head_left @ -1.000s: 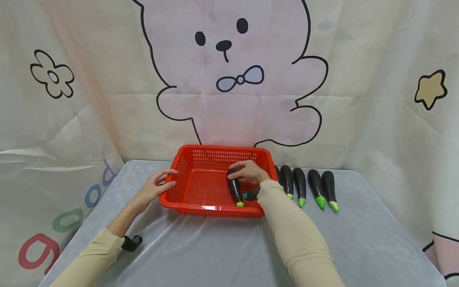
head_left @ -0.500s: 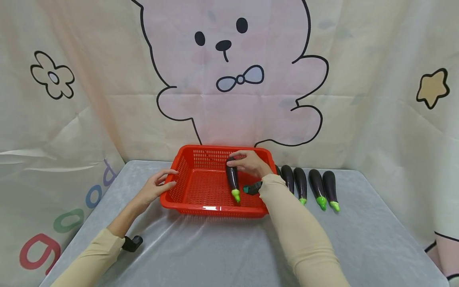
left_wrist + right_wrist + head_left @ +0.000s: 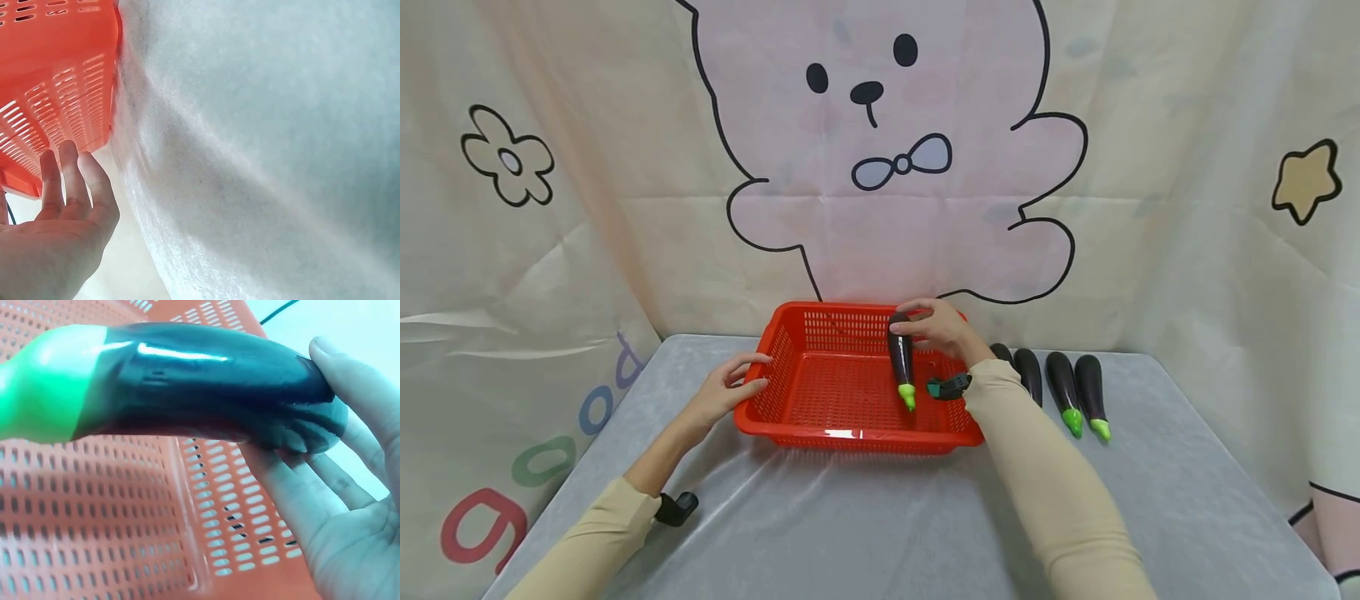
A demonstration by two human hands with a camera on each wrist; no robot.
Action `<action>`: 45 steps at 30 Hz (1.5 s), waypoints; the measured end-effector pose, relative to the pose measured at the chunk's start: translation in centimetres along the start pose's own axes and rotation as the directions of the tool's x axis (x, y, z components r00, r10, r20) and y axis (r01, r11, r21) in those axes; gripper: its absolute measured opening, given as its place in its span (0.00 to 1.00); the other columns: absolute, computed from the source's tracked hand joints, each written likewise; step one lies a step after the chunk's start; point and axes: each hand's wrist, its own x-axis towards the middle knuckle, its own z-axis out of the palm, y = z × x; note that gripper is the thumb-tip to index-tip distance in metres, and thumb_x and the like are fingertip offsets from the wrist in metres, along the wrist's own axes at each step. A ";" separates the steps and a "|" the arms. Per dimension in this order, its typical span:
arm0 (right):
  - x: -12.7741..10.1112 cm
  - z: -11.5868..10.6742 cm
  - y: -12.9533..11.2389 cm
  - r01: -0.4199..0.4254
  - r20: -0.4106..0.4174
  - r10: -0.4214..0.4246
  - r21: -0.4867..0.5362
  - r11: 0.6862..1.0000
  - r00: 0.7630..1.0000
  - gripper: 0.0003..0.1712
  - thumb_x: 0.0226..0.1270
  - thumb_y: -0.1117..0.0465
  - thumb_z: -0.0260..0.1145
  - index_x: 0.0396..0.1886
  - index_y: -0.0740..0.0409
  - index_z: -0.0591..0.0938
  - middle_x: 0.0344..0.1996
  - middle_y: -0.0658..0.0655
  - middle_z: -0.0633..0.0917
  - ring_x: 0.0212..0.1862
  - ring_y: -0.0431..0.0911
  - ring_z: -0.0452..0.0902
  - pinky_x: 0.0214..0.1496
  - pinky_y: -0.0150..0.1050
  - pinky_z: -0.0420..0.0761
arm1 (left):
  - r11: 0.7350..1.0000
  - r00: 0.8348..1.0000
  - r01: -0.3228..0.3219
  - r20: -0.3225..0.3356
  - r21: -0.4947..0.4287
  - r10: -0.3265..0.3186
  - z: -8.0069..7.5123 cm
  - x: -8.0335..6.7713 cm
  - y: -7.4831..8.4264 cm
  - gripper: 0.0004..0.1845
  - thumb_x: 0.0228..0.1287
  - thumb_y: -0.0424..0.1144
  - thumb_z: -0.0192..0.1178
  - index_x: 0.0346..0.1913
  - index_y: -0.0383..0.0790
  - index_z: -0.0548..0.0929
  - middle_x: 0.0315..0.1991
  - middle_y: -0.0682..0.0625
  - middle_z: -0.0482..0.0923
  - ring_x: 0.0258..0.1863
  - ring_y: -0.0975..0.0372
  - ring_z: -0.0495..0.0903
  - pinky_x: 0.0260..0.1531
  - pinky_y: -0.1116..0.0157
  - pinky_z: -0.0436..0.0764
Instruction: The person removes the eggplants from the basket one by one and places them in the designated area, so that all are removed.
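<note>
Nearest me, both beige sleeves stretch out over the grey counter (image 3: 865,517), a small black clip showing at each wrist. My left hand (image 3: 724,392) sits against the left wall of the red basket (image 3: 790,371), fingers straight and relaxed, holding nothing; the left wrist view shows those fingertips (image 3: 69,156) just by the slotted orange-red side, so it looks to be only steadying.

Now the change: a second ago the eggplant (image 3: 901,360) lay low in the basket with my right hand (image 3: 940,329) on top of it. Since then it has come up and drifted toward the basket's far right corner, green stem end pointing down and toward me. By my reading it is coming out of the basket, not going in, though I can't be sure from here.

The grip: right fingers and thumb curl round the dark blunt end, which the right wrist view shows plainly, fingers (image 3: 325,481) wrapped under the glossy skin, basket mesh beneath. The wrist is raised, the forearm angled in from the right.

Further right on the counter, a row of other eggplants (image 3: 1060,382) lies side by side, green tips toward me. Behind it all hangs the cartoon bear curtain (image 3: 880,167).
</note>
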 end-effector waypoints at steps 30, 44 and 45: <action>-4.4 -4.9 -1.2 0.191 -0.081 -0.190 0.012 0.982 0.979 0.29 0.68 0.64 0.72 0.67 0.63 0.76 0.58 0.65 0.77 0.49 0.54 0.82 0.48 0.49 0.84 | 0.999 1.000 0.004 -0.017 0.049 -0.003 -0.1 0.2 -0.1 0.23 0.73 0.37 0.63 0.66 0.36 0.74 0.64 0.32 0.70 0.54 0.41 0.76 0.42 0.58 0.84; -6.8 -6.9 -1.0 0.252 -0.130 -0.248 0.018 0.967 0.960 0.30 0.70 0.62 0.71 0.69 0.65 0.73 0.55 0.64 0.79 0.50 0.52 0.82 0.50 0.48 0.83 | 0.998 0.999 0.005 -0.033 0.064 -0.003 0.2 0.0 0.2 0.24 0.73 0.36 0.62 0.67 0.34 0.73 0.66 0.32 0.69 0.55 0.40 0.76 0.43 0.60 0.83; -7.0 -7.0 -1.0 0.258 -0.135 -0.253 0.021 0.966 0.958 0.30 0.70 0.62 0.71 0.68 0.65 0.73 0.55 0.64 0.79 0.50 0.52 0.82 0.50 0.47 0.83 | 0.998 0.999 0.005 -0.032 0.063 -0.003 0.2 0.0 0.2 0.24 0.73 0.36 0.62 0.67 0.34 0.73 0.66 0.32 0.69 0.55 0.41 0.76 0.43 0.60 0.83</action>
